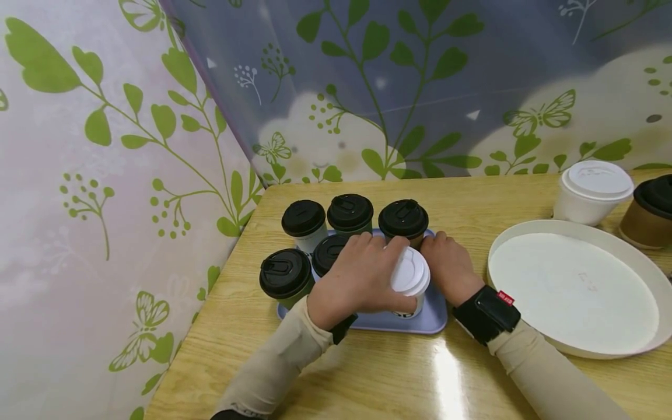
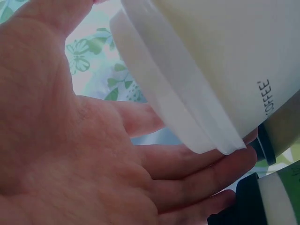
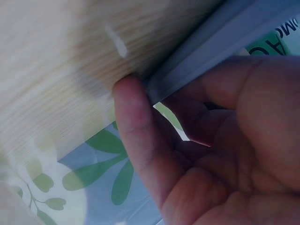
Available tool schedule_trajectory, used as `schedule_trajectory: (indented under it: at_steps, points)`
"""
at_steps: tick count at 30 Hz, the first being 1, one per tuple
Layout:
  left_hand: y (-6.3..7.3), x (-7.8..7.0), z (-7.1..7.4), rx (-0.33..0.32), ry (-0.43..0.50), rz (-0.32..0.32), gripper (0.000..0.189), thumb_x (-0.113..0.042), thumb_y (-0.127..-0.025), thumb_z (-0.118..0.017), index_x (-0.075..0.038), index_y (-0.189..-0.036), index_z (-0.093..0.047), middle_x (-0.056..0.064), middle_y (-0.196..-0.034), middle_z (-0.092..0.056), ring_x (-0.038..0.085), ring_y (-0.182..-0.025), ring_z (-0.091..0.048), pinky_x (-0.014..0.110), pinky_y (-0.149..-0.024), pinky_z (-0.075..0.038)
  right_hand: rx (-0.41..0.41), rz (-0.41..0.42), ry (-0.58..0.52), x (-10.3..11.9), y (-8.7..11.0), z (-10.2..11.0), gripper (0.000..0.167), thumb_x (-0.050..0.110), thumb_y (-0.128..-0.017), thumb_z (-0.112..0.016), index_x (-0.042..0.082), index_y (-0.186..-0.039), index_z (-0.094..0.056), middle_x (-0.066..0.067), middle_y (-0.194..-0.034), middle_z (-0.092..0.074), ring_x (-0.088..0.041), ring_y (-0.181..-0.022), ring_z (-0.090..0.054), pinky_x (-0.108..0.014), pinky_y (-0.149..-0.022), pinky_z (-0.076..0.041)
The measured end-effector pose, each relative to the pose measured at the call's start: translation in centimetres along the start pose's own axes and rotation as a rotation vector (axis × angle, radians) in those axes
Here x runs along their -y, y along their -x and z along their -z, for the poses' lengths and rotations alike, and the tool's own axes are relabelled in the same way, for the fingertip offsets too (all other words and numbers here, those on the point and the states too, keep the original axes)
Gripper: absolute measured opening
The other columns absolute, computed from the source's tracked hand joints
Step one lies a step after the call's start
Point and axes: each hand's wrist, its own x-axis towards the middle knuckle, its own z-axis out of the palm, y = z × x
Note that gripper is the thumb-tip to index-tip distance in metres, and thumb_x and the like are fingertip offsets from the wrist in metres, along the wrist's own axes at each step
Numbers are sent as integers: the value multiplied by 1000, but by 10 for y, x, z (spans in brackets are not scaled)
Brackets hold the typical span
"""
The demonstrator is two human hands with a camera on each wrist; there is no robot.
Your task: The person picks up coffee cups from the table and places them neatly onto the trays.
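A purple-blue tray (image 1: 362, 321) carries several lidded paper cups. My left hand (image 1: 362, 277) grips a white coffee cup (image 1: 412, 274) with a white lid at the tray's right front, thumb on the near side and fingers around the lid. Seen from the left wrist, the fingers (image 2: 201, 176) lie against the white lid (image 2: 178, 93). My right hand (image 1: 450, 265) holds the tray's right edge; the right wrist view shows the rim (image 3: 211, 51) between thumb and fingers. Black-lidded cups (image 1: 286, 273) stand left of and behind the white one; my left hand partly hides one (image 1: 328, 252).
Right of the tray lies a large round white tray (image 1: 577, 286) with a raised rim. Behind it stand a white-lidded cup (image 1: 593, 192) and a brown cup with a black lid (image 1: 651, 213). Patterned walls (image 1: 325, 99) border the wooden table (image 1: 231, 344) at the back and left.
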Motion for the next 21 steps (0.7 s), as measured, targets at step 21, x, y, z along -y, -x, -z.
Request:
schedule_trajectory:
  at_steps: [21]
  points:
    - [0, -2, -1, 34, 46, -2, 82, -58, -81, -76, -16, -148, -51, 7, -104, -64, 23, -91, -59, 36, -83, -49, 35, 20, -11, -3, 1, 5, 17, 1, -97, -58, -16, -97, -62, -30, -84, -56, -46, -76, -65, -56, -61, -55]
